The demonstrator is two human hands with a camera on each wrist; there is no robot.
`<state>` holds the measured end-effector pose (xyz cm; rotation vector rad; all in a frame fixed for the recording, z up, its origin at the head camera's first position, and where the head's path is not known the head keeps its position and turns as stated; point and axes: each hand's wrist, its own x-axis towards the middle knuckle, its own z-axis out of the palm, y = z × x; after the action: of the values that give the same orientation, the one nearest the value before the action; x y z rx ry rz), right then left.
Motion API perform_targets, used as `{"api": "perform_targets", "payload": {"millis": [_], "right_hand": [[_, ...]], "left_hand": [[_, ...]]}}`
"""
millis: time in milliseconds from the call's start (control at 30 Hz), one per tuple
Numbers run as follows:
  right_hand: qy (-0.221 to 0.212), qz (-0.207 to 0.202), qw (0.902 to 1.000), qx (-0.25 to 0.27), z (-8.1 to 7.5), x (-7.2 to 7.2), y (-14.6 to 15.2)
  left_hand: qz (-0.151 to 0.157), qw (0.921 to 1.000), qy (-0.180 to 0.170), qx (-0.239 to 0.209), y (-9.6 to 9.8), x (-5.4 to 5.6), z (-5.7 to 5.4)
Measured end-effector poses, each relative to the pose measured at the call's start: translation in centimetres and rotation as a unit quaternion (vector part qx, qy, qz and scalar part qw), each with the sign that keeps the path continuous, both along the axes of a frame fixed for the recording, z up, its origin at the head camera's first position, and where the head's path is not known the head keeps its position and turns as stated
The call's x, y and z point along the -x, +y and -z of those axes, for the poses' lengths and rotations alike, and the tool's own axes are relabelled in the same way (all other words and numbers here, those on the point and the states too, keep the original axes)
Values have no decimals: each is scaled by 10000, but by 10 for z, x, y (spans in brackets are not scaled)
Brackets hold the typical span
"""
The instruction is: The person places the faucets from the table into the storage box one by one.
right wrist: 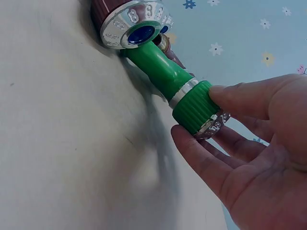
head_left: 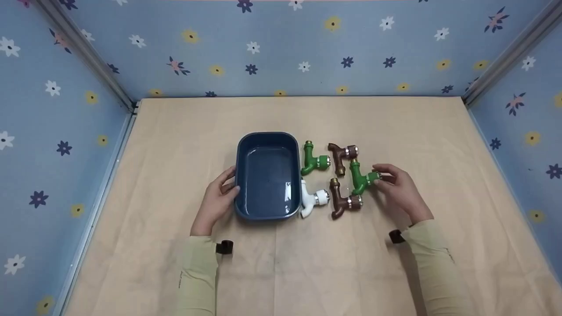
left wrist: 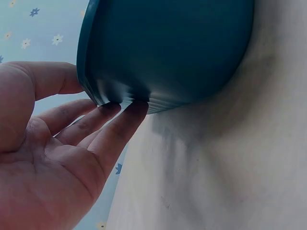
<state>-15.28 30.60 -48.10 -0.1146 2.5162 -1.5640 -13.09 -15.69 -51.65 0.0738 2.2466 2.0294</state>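
Observation:
My left hand (head_left: 215, 197) holds the left rim of a dark blue plastic tub (head_left: 240, 215); in the left wrist view its fingers (left wrist: 127, 117) lie against the outer wall, thumb at the rim. My right hand (head_left: 399, 188) pinches the knob of a green tap (head_left: 359, 177) between thumb and fingers, as the right wrist view shows. Close by lie two brown taps, one behind (head_left: 338, 156) and one in front (head_left: 337, 199). Beside the tub's right wall are another green tap (head_left: 310, 160) and a white tap (head_left: 309, 199).
A beige cloth (head_left: 272, 267) covers the table. Blue flowered panels (head_left: 281, 48) stand at the back and both sides, with metal posts (head_left: 88, 52) at the corners. Each wrist carries a black strap mount (head_left: 225, 247).

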Motion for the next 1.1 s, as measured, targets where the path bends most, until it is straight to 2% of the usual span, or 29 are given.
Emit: {"api": "perform_targets", "payload": {"millis": [233,333,500,767,867,1033,1100], "right_hand": [[118,208,9992,313,17,6,13],[235,237,9984,453,21,8,16],[417,264,9969,616,14,7,12],[620,288,9933,935,1,5,-2],[674,289,9913,1094,-4,6,-10],[769,290,9881,1297,-13,8,-22],[783,288,9875,1336,-16,9,-26]], "left_hand": [[10,9998,-162,69,-2,1,0],[49,9997,-258,-18,-1,0,-5],[111,9992,-384,0,2,-5,-23],[181,9989,-439,28,2,-8,-27],[175,9989,-436,-10,1,-6,-21],[76,9993,-358,77,-2,0,-4],[38,9994,-318,159,-2,1,-2]]}}
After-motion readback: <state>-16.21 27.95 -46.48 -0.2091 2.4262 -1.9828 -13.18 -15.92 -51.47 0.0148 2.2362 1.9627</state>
